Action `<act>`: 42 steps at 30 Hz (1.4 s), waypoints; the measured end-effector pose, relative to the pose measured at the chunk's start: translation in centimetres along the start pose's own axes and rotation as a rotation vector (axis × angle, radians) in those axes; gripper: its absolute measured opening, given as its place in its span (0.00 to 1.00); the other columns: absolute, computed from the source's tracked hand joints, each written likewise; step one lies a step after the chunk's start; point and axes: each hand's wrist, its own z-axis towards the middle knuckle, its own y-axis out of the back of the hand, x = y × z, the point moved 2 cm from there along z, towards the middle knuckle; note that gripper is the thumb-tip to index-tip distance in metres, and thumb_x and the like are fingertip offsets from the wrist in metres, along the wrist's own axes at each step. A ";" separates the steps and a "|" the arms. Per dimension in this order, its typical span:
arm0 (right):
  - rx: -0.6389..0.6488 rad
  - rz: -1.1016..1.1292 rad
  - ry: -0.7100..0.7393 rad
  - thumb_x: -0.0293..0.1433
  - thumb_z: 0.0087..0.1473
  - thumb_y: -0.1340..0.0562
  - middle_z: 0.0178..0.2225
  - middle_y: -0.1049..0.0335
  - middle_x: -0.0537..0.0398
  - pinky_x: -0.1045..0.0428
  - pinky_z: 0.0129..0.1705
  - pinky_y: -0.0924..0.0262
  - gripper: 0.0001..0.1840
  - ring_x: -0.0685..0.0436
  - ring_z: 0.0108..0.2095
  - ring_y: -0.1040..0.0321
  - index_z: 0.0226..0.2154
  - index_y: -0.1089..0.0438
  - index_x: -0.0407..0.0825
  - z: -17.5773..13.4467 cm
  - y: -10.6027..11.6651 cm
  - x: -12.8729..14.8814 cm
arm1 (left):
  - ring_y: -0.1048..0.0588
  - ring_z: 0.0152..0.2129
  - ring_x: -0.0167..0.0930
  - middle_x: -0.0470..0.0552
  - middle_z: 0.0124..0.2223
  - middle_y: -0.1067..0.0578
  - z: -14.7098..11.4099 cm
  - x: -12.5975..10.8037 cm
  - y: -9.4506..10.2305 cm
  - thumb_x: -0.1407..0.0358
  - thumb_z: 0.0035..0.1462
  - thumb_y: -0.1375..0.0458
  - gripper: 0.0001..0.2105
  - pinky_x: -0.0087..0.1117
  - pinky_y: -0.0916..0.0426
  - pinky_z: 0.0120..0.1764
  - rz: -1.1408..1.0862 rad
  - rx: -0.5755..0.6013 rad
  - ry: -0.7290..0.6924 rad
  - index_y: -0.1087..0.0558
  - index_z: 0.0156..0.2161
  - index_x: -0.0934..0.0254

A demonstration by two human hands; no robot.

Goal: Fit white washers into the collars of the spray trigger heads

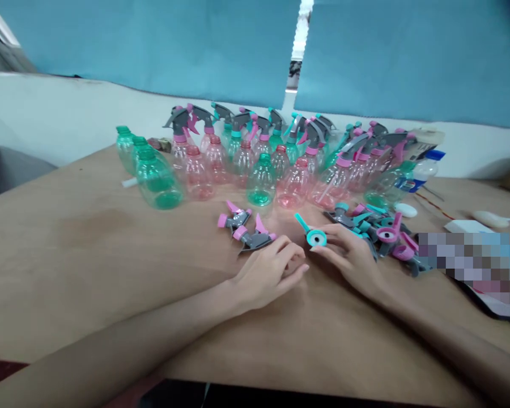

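My right hand (357,258) grips a trigger spray head (317,238) between thumb and fingers. Its teal screw collar faces me, and a teal trigger sticks up to the left. My left hand (272,269) is close by on the left, its fingers loosely curled and the thumb apart from them; no object shows in it. Just beyond the left hand lie two grey spray heads with pink collars, one nearer (255,241) and one farther (237,219). Right beside my right hand is a pile of pink, teal and grey spray heads (365,224).
Behind stand several capless bottles, including a green one (261,184) and a pink one (295,187), with spray-topped bottles (312,141) further back. A blue-capped bottle (427,167) and a blurred-out item (476,266) are at right. The wooden table (89,272) extends left.
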 end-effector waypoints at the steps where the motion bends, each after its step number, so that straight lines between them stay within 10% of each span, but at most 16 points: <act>1: -0.005 0.022 -0.036 0.42 0.53 0.37 0.39 0.29 0.51 0.44 0.44 0.31 0.15 0.41 0.40 0.29 0.40 0.31 0.50 0.4 0.1 0.1 | 0.30 0.30 0.29 0.50 0.37 0.31 0.0 0.1 -0.1 0.66 0.61 0.49 0.06 0.31 0.32 0.35 0.024 0.003 0.013 0.32 0.39 0.66; 10: -0.037 -0.015 0.056 0.42 0.51 0.36 0.37 0.26 0.53 0.48 0.40 0.31 0.15 0.43 0.37 0.27 0.38 0.30 0.50 7.0 0.0 5.9 | 0.29 0.27 0.29 0.47 0.32 0.27 -0.3 0.3 -0.5 0.70 0.56 0.45 0.02 0.28 0.36 0.29 0.096 0.125 0.018 0.31 0.33 0.65; 14: 0.050 -0.222 0.340 0.43 0.51 0.36 0.37 0.26 0.52 0.48 0.41 0.33 0.17 0.44 0.38 0.29 0.38 0.30 0.48 9.2 -3.7 9.5 | 0.27 0.29 0.32 0.49 0.32 0.26 -0.3 0.1 -0.6 0.68 0.58 0.47 0.05 0.30 0.34 0.31 0.121 0.144 0.022 0.30 0.33 0.65; 19: 0.467 -0.549 0.638 0.43 0.56 0.40 0.39 0.28 0.49 0.46 0.43 0.35 0.19 0.41 0.41 0.31 0.41 0.31 0.44 8.6 -10.8 11.4 | 0.25 0.34 0.36 0.53 0.38 0.23 -1.0 0.4 -1.4 0.66 0.61 0.50 0.10 0.35 0.31 0.38 0.150 0.153 0.068 0.28 0.40 0.67; 25: 0.576 -0.621 0.699 0.46 0.48 0.35 0.39 0.28 0.49 0.45 0.45 0.36 0.19 0.39 0.41 0.32 0.35 0.29 0.48 7.7 -13.7 10.9 | 0.27 0.43 0.38 0.53 0.48 0.25 -1.8 0.9 -2.5 0.65 0.61 0.50 0.15 0.36 0.31 0.45 0.161 0.149 0.095 0.32 0.51 0.66; 32: 0.629 -0.572 0.562 0.48 0.50 0.37 0.46 0.29 0.49 0.44 0.48 0.35 0.22 0.38 0.47 0.33 0.42 0.29 0.50 8.1 -9.6 10.8 | 0.25 0.37 0.40 0.57 0.40 0.24 -1.0 1.0 -1.9 0.64 0.61 0.52 0.13 0.41 0.30 0.41 0.192 0.128 0.130 0.28 0.44 0.68; 42: 0.546 -0.680 0.042 0.47 0.54 0.42 0.44 0.27 0.44 0.42 0.43 0.36 0.24 0.34 0.44 0.30 0.45 0.30 0.46 7.7 5.6 3.7 | 0.28 0.34 0.32 0.51 0.38 0.30 0.0 1.3 -0.1 0.69 0.60 0.50 0.05 0.32 0.31 0.37 0.186 0.122 0.081 0.31 0.36 0.65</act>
